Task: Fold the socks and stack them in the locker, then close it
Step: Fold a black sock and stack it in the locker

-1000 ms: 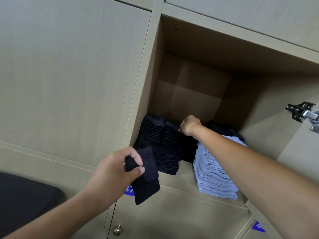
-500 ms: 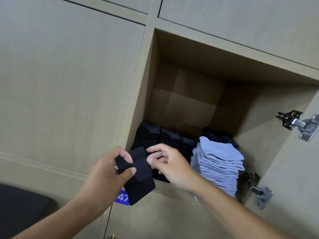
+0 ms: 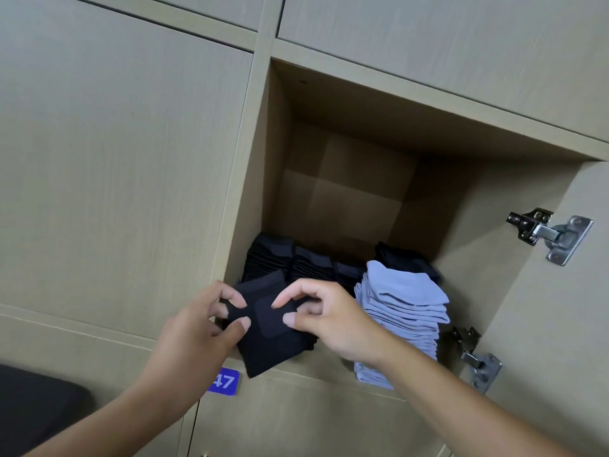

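- Locker [image 3: 478,206]: open compartment, pale wood; door swung out at right on two metal hinges [image 3: 550,234].
- Black sock stacks [image 3: 290,262]: folded, ranged along the back and left of the compartment floor.
- Pale blue sock stack [image 3: 403,319]: tall, at the front right, just beside the right hand.
- Black sock [image 3: 267,338]: folded, held at the locker's front edge, lower end hanging past the sill. Judged light, soft and limp; best taken at both sides of the fold.
- Left hand [image 3: 194,334]: thumb and forefinger pinching the sock's left side.
- Right hand [image 3: 329,319]: thumb and forefinger pinching its right side.
- Blue number tag [image 3: 225,380]: below the sill.
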`<state>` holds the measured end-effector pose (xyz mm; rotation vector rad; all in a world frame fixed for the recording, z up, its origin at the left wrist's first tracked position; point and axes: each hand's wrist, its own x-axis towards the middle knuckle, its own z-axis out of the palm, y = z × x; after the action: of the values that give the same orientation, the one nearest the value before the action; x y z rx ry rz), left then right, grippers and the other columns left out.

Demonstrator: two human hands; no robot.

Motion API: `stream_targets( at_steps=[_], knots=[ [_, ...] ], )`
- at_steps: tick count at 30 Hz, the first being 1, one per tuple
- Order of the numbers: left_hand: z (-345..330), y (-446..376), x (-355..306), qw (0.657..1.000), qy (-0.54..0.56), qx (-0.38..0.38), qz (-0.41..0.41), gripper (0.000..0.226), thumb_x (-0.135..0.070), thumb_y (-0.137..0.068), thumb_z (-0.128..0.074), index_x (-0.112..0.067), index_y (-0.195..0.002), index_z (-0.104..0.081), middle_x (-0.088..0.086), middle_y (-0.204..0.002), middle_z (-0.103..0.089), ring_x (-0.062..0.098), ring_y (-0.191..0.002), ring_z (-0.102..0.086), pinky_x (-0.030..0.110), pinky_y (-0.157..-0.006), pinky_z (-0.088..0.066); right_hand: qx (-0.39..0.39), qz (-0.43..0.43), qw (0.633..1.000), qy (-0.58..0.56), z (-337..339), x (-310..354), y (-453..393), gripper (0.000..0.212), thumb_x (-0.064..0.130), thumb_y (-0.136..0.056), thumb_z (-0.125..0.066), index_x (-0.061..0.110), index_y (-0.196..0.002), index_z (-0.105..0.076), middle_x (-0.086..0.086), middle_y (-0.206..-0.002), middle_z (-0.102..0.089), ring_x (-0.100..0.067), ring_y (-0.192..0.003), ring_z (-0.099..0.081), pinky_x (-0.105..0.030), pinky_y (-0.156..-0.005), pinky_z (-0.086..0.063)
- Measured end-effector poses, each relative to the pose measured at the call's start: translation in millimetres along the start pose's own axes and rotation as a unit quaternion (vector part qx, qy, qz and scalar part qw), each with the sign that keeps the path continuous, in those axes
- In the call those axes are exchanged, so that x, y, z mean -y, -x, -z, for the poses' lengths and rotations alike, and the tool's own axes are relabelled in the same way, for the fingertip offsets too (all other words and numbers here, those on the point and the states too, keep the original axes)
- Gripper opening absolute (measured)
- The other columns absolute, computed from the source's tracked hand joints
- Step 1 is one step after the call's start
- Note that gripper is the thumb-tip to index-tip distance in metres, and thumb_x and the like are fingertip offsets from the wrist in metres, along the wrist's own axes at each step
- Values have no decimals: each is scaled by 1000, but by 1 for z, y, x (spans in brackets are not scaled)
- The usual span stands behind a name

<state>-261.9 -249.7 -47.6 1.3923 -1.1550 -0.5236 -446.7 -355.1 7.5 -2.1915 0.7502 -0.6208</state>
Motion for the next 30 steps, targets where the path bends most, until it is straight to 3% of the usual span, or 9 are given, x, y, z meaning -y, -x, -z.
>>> stream_targets(
  at_steps=[5,8,10,12,14,18,23,27,30],
  knots=[
    [-1,0,-4,1000,-10,-4,0,18,-17,-93,-71,-32,-100,-62,-15,-85,-73,22,-71,-66,45,-70,-56,-19,2,1000,-6,35,5,-8,33,-3,-91,-66,22,-112,-65,1,-106,-55,-7,-68,-55,-17,-75,-44],
    [-3,1,-3,1000,-22,8,1,15,-15,-94,-70,-28,-97,-64,-14,-82,-73,21,-69,-66,49,-72,-57,-52,-17,998,-29,62,10,-20,47,-10,-92,-60,22,-126,-57,-5,-107,-59,-20,-82,-65,-25,-74,-52],
    [-5,2,-3,999,-37,22,-6,16,-12,-94,-68,-28,-93,-65,-15,-80,-72,19,-66,-64,51,-70,-58,-72,-29,997,-8,81,12,-31,50,-12,-92,-59,27,-123,-58,-12,-110,-59,-26,-88,-65,-35,-76,-56],
    [-7,4,-5,998,-47,35,-17,17,-11,-95,-67,-28,-91,-65,-16,-81,-71,19,-64,-63,50,-68,-57,-85,-47,995,0,100,12,-43,52,-13,-92,-57,30,-121,-57,-14,-110,-60,-30,-97,-66,-48,-85,-57],
    [-10,5,-5,997,-52,43,-25,17,-10,-94,-66,-27,-90,-66,-15,-83,-72,22,-64,-63,48,-68,-57,-83,-72,994,-13,117,9,-53,56,-15,-93,-56,28,-127,-56,-13,-108,-60,-31,-104,-65,-52,-92,-56],
    [-13,5,-2,997,-54,54,-32,20,-12,-93,-67,-31,-87,-64,-15,-84,-71,30,-64,-63,46,-66,-57,-71,-110,990,-47,146,1,-72,63,-16,-92,-57,30,-134,-54,-12,-109,-59,-29,-113,-65,-41,-87,-61],
    [-16,4,0,996,-56,59,-34,16,-13,-93,-68,-28,-90,-65,-17,-87,-70,36,-64,-63,31,-43,-49,-104,-143,984,-29,170,-17,-96,55,-12,-92,-60,26,-131,-57,-10,-117,-67,-28,-116,-65,-34,-83,-58],
    [-19,1,6,994,-74,69,-44,14,-16,-93,-68,-30,-91,-65,-19,-88,-71,29,-61,-63,37,-58,-55,-141,-169,975,6,177,-30,-113,40,1,-98,-62,27,-127,-57,-7,-124,-57,-21,-110,-59,-27,-81,-54],
    [-21,-1,10,992,-91,75,-47,15,-16,-91,-69,-31,-92,-64,-20,-88,-71,24,-61,-63,33,-63,-52,-134,-189,973,26,182,-43,-125,40,9,-100,-60,19,-138,-54,-6,-133,-56,-22,-125,-52,-29,-89,-49]
  ],
)
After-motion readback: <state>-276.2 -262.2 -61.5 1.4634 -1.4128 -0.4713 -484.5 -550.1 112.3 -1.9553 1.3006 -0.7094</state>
